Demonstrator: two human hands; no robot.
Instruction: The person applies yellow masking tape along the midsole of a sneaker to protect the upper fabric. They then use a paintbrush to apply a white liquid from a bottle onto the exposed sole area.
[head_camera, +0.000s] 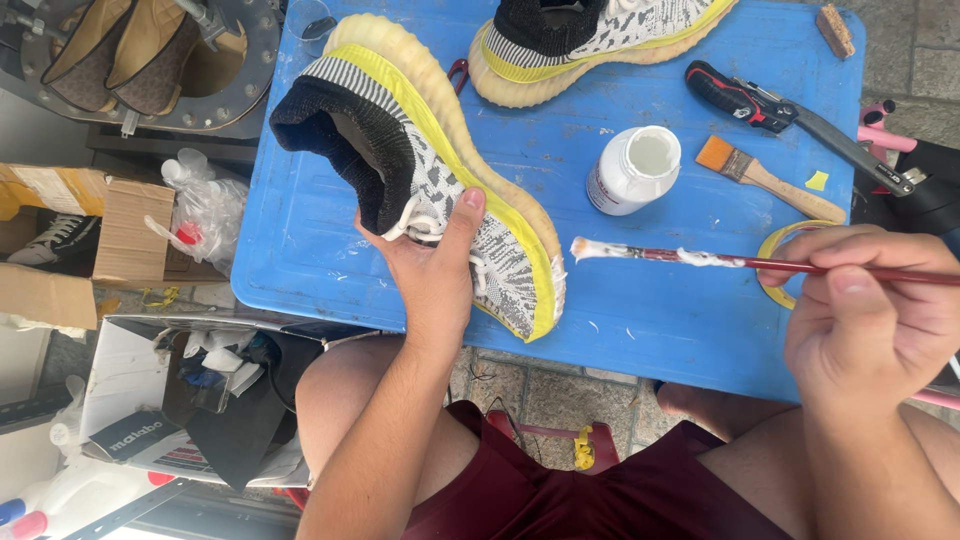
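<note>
Two hands busy: my left hand (432, 262) clamps the soft, light knit sneaker (440, 170) at its laces near the table's (640, 320) front edge; my right hand (865, 315) pinches a thin brush (700, 258).

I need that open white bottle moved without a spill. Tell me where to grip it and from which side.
Grip the white bottle around its straight body below the open neck, probably from its right side, nearest the right hand. It stands upright and uncapped, so keep it level; the flat brush lies close there.

Second sneaker (590, 40) — toe beyond frame
</note>
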